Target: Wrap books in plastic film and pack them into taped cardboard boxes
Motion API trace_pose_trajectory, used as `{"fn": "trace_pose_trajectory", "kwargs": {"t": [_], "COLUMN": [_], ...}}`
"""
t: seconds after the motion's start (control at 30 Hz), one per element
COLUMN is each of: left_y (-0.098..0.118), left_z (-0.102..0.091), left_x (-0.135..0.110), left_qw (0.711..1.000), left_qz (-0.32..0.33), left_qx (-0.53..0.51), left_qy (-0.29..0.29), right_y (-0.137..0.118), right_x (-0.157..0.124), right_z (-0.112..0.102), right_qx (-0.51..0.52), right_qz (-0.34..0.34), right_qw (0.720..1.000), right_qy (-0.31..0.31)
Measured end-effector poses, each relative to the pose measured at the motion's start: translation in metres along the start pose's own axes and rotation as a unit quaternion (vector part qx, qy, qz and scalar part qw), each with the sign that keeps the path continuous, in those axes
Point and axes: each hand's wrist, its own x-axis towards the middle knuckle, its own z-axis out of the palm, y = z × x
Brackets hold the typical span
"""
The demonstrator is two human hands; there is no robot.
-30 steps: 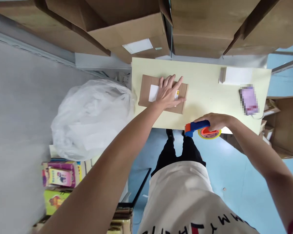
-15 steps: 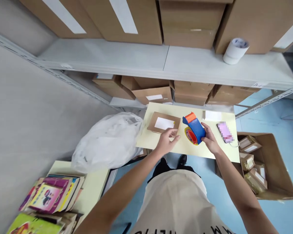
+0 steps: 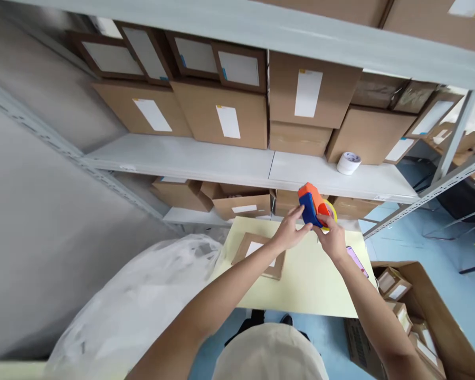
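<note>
Gripping the tape dispenser (image 3: 309,210) above the pale table (image 3: 301,287), the right hand (image 3: 333,241) curls round its roll side; the left hand (image 3: 288,232) pinches its blue part, fingers nearly closed. The left forearm hides part of a flat package (image 3: 254,246). A phone (image 3: 356,260) lies beside the right forearm, a plastic bag (image 3: 150,295) bulges left, shelving (image 3: 206,157) stands behind.
</note>
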Motion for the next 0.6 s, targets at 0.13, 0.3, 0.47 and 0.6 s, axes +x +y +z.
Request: {"fn": "trace_pose_trajectory", "kwargs": {"t": [0.13,0.3,0.47,0.6], "left_y": [0.0,-0.003,-0.009,-0.017], "left_z": [-0.015,-0.019,-0.012,-0.002], "left_x": [0.075,0.149,0.194,0.213], "left_qw": [0.999,0.991,0.979,0.971], "left_qz": [0.034,-0.003,-0.104,-0.176], "left_qx": [-0.021,-0.11,-0.153,-0.156], "left_qy": [-0.013,-0.072,-0.083,-0.04], "right_y": [0.004,0.029,0.055,0.075], "right_x": [0.069,0.14,0.185,0.208], "right_z": [0.006,0.01,0.018,0.028], "right_qx": [-0.113,-0.201,-0.23,-0.203], "right_qz": [-0.06,-0.138,-0.102,-0.058], "right_qw": [0.99,0.969,0.968,0.977], "right_qy": [0.054,0.046,0.0,-0.032]}}
